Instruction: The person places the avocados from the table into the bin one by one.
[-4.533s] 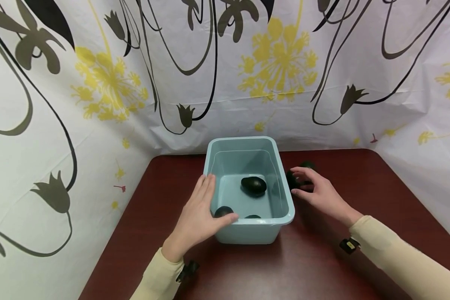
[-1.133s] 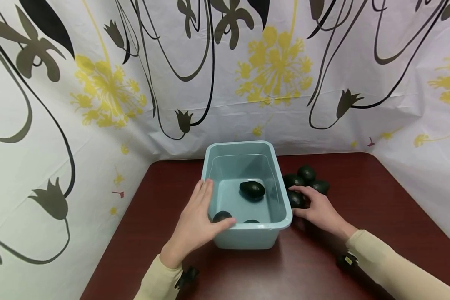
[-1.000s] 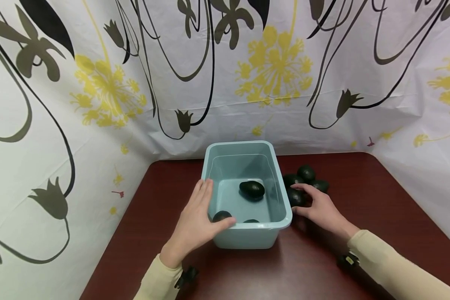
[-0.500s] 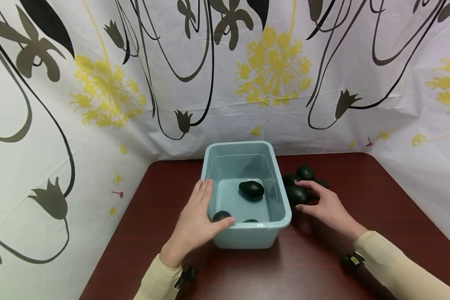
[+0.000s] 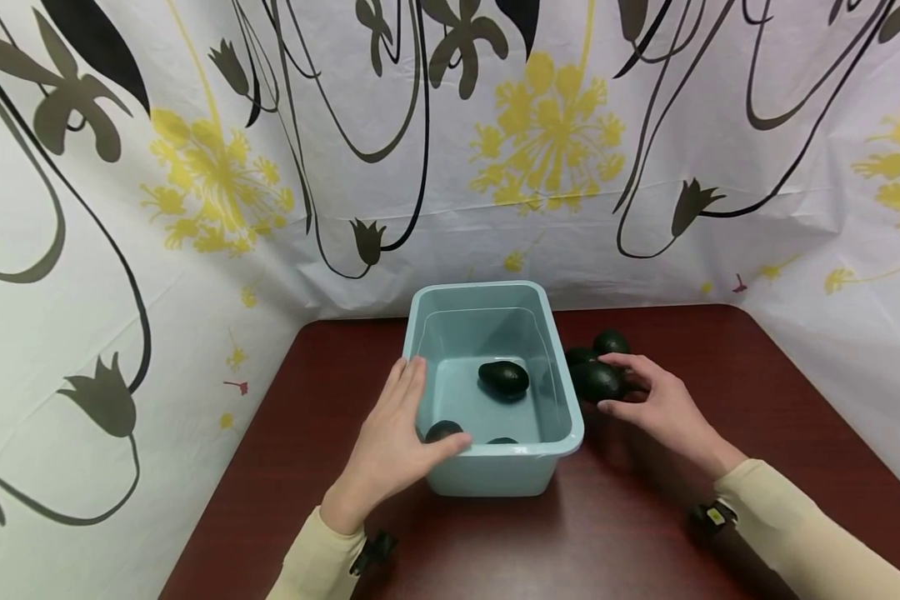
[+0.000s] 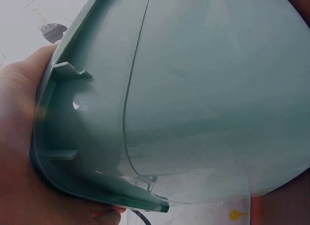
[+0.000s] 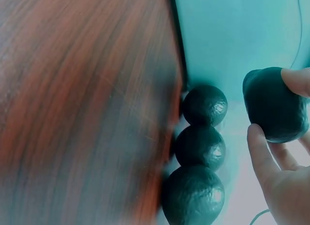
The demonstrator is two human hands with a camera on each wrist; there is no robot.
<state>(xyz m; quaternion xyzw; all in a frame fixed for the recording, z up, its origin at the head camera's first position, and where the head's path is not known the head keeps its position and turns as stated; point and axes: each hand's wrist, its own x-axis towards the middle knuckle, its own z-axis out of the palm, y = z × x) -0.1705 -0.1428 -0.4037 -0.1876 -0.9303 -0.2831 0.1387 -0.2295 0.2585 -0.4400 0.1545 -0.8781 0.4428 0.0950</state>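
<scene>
My right hand point(image 5: 667, 408) pinches a dark green avocado point(image 5: 598, 382) between thumb and fingers, just right of the light blue plastic bin point(image 5: 495, 475). The right wrist view shows this held avocado point(image 7: 273, 104) raised clear of the table, beside a row of three others point(image 7: 200, 147). My left hand point(image 5: 390, 450) rests on the bin's near-left corner, fingers extended along the left rim and thumb along the front one. One whole avocado point(image 5: 504, 379) lies on the bin floor. Two more, a left one point(image 5: 444, 431) and a right one point(image 5: 503, 441), are partly hidden behind the front rim.
The bin stands on a dark red-brown wooden table point(image 5: 645, 517) with rounded far corners. Behind and beside the table hangs a white floral-print cloth point(image 5: 450, 208). Loose avocados point(image 5: 611, 342) sit close to the bin's right side, partly covered by my right hand.
My right hand has closed on an avocado at the pile, lifted it and drawn it slightly to the right. The left hand and the bin's contents keep their places.
</scene>
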